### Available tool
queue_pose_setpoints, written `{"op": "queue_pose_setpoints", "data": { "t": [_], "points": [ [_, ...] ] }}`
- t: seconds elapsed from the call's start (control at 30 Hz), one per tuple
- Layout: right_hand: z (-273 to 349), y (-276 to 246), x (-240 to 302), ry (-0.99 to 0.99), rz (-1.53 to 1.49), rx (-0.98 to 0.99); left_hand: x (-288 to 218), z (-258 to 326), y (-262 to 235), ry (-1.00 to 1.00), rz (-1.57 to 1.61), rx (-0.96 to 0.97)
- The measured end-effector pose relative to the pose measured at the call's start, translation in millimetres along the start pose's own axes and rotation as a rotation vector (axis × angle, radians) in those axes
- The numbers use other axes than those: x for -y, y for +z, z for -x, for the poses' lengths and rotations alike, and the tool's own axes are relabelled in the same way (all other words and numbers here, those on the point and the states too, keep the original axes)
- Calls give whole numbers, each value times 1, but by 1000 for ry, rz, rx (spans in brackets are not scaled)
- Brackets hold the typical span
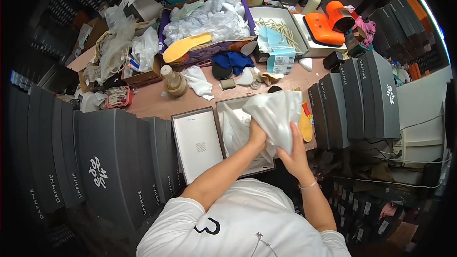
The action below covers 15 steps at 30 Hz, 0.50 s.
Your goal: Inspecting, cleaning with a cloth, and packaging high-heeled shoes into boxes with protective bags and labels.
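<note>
My left hand (257, 134) and my right hand (293, 154) both grip a white cloth bag (276, 114), bunched up with something bulky inside it that I cannot see. I hold the bag just above an open shoe box (227, 107) lined with white tissue paper (235, 131). The box's lid (197, 143) lies upside down to the left of it. A yellow insole (305, 126) pokes out to the right of the bag.
Rows of dark grey shoe boxes stand at the left (109, 162) and right (366, 95). The pink table (152, 102) behind holds a tape roll (174, 82), a box of crumpled white paper (209, 19), an orange tool (328, 21) and a white tray (276, 24).
</note>
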State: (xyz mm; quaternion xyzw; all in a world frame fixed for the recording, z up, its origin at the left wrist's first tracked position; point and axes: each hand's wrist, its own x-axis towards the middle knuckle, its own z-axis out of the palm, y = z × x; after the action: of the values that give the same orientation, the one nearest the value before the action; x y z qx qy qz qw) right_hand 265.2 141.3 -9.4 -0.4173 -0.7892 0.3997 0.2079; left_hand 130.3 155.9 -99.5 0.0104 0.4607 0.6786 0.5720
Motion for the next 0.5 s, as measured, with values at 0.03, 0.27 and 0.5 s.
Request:
{"op": "queue_pose_setpoints", "data": {
  "t": [0.03,0.27,0.5],
  "points": [
    [-12,20,-17,-70,50,11,6,2,-11,-16,-15,-14],
    [-39,99,-60,45,638,182,-20,81,-142,481,-801,-162],
    [-31,105,-77,-284,796,359,10,83,-204,118,-1586,-38]
  ]
}}
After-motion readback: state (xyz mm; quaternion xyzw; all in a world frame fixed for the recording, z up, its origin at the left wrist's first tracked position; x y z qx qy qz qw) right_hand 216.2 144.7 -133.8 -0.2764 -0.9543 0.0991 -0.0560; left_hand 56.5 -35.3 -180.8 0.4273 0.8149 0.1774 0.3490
